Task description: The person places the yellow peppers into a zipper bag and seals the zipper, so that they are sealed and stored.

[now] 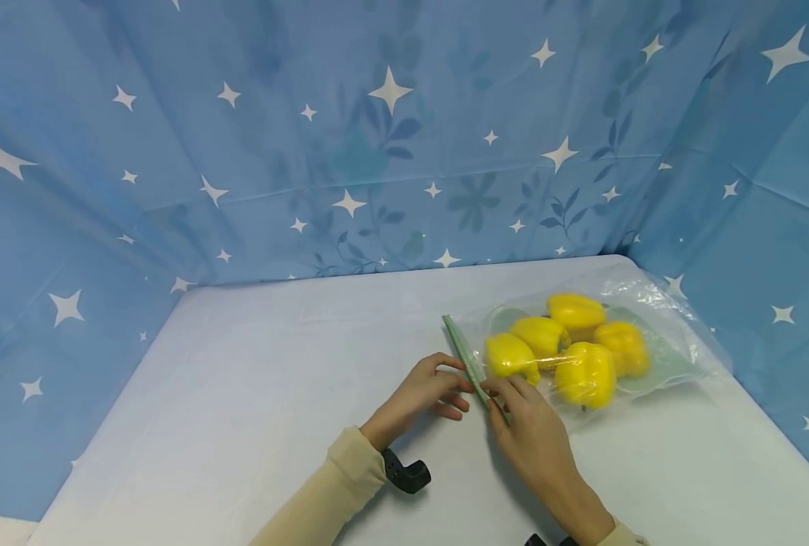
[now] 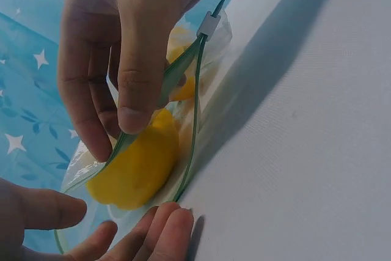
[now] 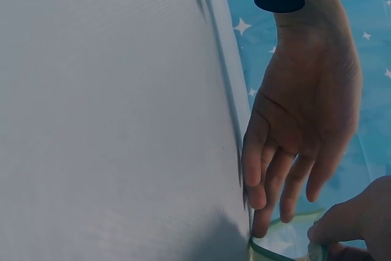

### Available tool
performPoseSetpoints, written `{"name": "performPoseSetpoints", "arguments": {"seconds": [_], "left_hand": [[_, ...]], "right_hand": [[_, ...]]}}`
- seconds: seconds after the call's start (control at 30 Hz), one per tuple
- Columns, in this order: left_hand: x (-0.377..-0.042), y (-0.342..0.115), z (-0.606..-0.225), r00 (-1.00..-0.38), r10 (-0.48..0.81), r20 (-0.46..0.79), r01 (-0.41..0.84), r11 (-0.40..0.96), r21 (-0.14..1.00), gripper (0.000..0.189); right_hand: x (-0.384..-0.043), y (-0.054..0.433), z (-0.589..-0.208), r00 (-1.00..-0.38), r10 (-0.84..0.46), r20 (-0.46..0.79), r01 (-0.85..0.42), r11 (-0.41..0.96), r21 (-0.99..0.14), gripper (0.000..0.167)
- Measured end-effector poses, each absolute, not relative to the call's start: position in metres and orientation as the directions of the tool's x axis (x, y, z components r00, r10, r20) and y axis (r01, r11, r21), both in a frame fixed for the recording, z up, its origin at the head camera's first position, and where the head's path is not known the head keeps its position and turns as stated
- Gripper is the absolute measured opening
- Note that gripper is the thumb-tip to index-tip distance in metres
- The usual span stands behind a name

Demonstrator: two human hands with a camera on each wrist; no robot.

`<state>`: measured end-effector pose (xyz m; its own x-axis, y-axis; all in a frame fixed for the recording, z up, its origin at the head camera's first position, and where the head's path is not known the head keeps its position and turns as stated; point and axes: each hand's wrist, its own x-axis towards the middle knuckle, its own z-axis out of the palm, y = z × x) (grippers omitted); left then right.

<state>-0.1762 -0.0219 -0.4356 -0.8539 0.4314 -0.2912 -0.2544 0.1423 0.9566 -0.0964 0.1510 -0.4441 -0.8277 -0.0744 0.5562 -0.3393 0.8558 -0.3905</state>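
A clear slider bag (image 1: 677,356) lies on its side with several yellow bell peppers (image 1: 584,375) inside. Its green-edged mouth (image 1: 464,349) faces left, and the left wrist view shows the two edges parted below a white slider (image 2: 208,25). With thumb and fingers my right hand (image 1: 534,436) pinches one edge of that mouth. My left hand (image 1: 426,393) is at the mouth's left side, its fingers loosely spread. In the left wrist view its fingertips (image 2: 174,227) are at the lower edge; whether they press on it I cannot tell.
The bag lies on a white-covered table (image 1: 261,379), toward the right side. Blue star-patterned curtains (image 1: 274,152) stand behind the table and along both sides. A black wrist device (image 1: 407,474) is on the left wrist.
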Motion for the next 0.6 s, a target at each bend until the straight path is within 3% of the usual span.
{"name": "performPoseSetpoints", "arguments": {"seconds": [0.33,0.6], "left_hand": [[-0.1745,-0.0196,-0.4379,-0.834,0.498,-0.236,-0.214,0.102,0.972,0.028],[-0.1756,-0.0127,-0.4434,-0.869,0.459,-0.186,-0.177,0.062,0.982,0.020]], "right_hand": [[-0.0967,0.1510,-0.4445,-0.838,-0.083,0.539,-0.336,0.856,-0.392,0.026],[-0.0961,0.1509,-0.4442,-0.822,-0.090,0.562,-0.356,0.852,-0.384,0.027]]}}
